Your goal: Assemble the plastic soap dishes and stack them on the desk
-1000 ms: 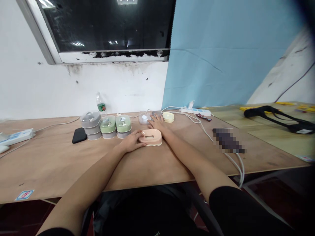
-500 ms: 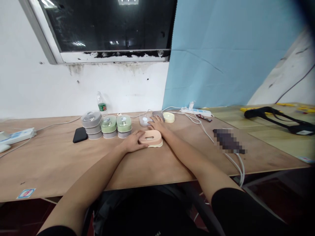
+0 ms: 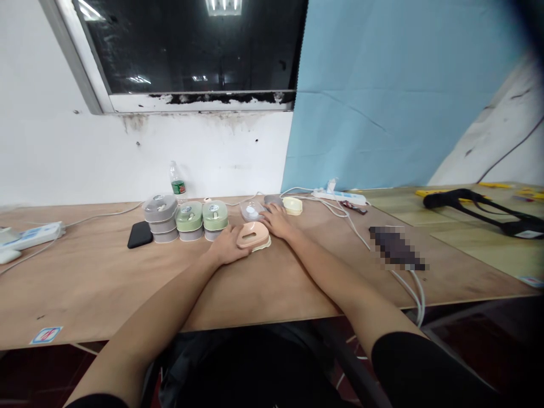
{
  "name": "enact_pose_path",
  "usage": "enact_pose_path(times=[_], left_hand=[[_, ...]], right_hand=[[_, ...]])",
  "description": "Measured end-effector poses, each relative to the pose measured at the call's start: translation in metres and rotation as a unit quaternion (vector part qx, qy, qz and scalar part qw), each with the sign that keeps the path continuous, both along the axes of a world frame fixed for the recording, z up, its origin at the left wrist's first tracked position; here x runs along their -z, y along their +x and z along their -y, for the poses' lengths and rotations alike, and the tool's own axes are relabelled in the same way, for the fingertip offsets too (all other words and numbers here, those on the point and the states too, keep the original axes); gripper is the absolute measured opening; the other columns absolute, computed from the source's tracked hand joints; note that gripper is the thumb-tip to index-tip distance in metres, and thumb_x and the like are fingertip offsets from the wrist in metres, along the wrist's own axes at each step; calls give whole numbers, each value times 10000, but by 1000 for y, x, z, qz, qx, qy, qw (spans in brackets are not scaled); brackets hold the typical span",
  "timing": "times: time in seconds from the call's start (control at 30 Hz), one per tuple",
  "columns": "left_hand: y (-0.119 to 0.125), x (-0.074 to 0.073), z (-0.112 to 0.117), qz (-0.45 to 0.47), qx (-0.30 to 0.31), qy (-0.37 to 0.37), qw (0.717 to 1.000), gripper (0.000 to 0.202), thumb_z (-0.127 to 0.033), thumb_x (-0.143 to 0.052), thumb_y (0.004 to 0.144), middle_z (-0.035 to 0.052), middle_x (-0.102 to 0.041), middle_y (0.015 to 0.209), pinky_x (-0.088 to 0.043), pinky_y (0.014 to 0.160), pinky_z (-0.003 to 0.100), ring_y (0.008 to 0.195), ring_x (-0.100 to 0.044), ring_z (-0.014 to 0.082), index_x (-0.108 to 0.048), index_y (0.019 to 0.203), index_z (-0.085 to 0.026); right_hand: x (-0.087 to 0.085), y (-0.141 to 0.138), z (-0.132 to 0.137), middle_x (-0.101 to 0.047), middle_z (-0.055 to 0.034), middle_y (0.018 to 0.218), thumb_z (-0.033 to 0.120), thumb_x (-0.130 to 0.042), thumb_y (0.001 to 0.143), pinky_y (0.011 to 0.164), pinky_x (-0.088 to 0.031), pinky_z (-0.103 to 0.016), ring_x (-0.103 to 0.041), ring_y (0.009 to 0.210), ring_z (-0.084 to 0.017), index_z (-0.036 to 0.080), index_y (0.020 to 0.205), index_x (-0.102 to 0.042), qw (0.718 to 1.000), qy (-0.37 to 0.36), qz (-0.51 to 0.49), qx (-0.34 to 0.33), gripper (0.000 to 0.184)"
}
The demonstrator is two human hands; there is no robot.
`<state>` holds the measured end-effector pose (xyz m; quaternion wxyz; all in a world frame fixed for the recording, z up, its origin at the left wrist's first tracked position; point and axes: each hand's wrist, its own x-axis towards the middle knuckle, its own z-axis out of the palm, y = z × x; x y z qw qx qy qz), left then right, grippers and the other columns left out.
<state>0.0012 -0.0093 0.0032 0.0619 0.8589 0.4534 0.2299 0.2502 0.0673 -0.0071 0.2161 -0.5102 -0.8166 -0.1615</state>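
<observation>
My left hand [image 3: 227,247] grips the left end of a pink oval soap-dish top [image 3: 251,234], tilting it up off a pale yellow tray [image 3: 262,245] beneath. My right hand [image 3: 278,221] lies just behind and to the right of it, fingers stretched flat on the table near a clear lid [image 3: 250,212] and a grey lid [image 3: 272,200]. A cream dish [image 3: 293,205] sits beyond the right hand. To the left stand stacked round containers, grey [image 3: 159,216] and green [image 3: 189,219] [image 3: 215,217].
A black phone [image 3: 139,234] lies left of the containers, a small bottle [image 3: 178,183] behind them. Power strips sit at far left [image 3: 32,236] and back [image 3: 339,196], with white cables [image 3: 408,283] running off the front edge. A black tool [image 3: 480,205] rests on the right table.
The pink top has been lifted and tilted by my left hand, showing the pale yellow tray under it. My right hand has stayed near the lids.
</observation>
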Motion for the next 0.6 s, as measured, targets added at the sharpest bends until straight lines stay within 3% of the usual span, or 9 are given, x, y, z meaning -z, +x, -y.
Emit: enact_pose_path(times=[0.13, 0.3, 0.43, 0.6], left_hand=[[-2, 1, 0, 21, 41, 3, 999, 735, -528, -627, 754, 118, -426, 1354, -422, 1026, 419, 1212, -495, 292, -386, 1377, -221], [-3, 2, -1, 10, 78, 0, 997, 734, -505, -631, 758, 130, -445, 1345, -447, 988, 430, 1173, -522, 299, -379, 1380, -208], [-1, 3, -4, 16, 74, 12, 997, 804, -512, -645, 739, 113, -493, 1325, -424, 1008, 439, 1206, -489, 303, -326, 1411, -207], [6, 7, -9, -3, 43, 35, 998, 766, -513, -656, 706, 129, -526, 1279, -407, 1020, 424, 1170, -505, 308, -417, 1345, -165]], right_hand=[[-1, -2, 1, -416, -97, 1447, 363, -429, 945, 1040, -265, -478, -288, 1325, -320, 254, 1276, -591, 1000, -19, 18, 1, 384], [1, -1, 0, -433, -98, 1437, 407, -404, 953, 1035, -280, -497, -297, 1327, -331, 258, 1273, -600, 1000, -12, 21, 7, 403], [2, 0, -1, -430, -100, 1443, 412, -404, 954, 1042, -279, -504, -300, 1333, -336, 258, 1281, -596, 1000, -13, 20, 6, 409], [4, -1, -3, -442, -90, 1438, 400, -385, 966, 1034, -293, -495, -301, 1334, -326, 264, 1258, -614, 1000, -14, 13, 5, 395]])
